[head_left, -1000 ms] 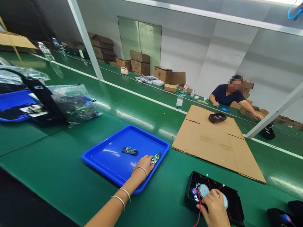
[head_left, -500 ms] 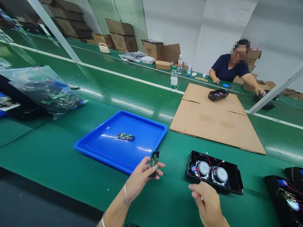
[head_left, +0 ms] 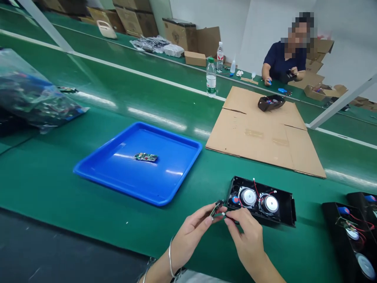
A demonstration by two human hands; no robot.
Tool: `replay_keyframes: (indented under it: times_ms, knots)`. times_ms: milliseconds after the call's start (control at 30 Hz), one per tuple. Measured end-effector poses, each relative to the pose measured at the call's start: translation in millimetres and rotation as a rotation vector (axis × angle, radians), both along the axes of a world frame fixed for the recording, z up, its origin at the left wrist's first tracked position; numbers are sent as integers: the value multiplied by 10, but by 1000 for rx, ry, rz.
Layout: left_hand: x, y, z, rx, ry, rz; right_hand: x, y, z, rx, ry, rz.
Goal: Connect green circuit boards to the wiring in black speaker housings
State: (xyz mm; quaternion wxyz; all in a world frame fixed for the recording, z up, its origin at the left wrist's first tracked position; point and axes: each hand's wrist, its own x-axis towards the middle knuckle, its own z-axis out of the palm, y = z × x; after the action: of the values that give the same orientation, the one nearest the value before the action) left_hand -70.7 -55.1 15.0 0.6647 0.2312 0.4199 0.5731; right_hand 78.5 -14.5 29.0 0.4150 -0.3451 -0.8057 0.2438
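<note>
My left hand (head_left: 196, 228), with bracelets at the wrist, grips a small green circuit board (head_left: 216, 209), now tilted on edge. Close beside it, my right hand (head_left: 246, 230) pinches a small white connector (head_left: 224, 214) near the board's edge. Just beyond my hands lies an open black speaker box (head_left: 284, 208) holding two round silver speakers (head_left: 247, 197), a blue part and red wires, one with a loose white plug. Another green circuit board (head_left: 146, 157) rests in a blue tray (head_left: 165, 200) to the left.
Cardboard (head_left: 235, 137) lies behind the box, with a black housing (head_left: 271, 103) on it. More black boxes (head_left: 332, 236) stand at the right. A bottle (head_left: 211, 78) and a bag of boards (head_left: 38, 98) stand farther back. Across the bench sits a person (head_left: 284, 63).
My left hand has moved right and turned the board on edge. My right hand has come in beside it with the connector. The person opposite has drawn one arm in. The view has shifted.
</note>
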Motion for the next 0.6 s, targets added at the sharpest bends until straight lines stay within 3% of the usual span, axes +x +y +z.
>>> replay_keyframes:
  times_ms: [200, 433, 600]
  knots:
    - [58, 6, 12, -41, -25, -56, -12, -18, -31, 104, -15, -61]
    - [79, 36, 194, -205, -171, -138, 17, 27, -3, 317, -96, 6]
    - [77, 77, 280, -290, -206, -159, 36, -5, -45, 334, -88, -10]
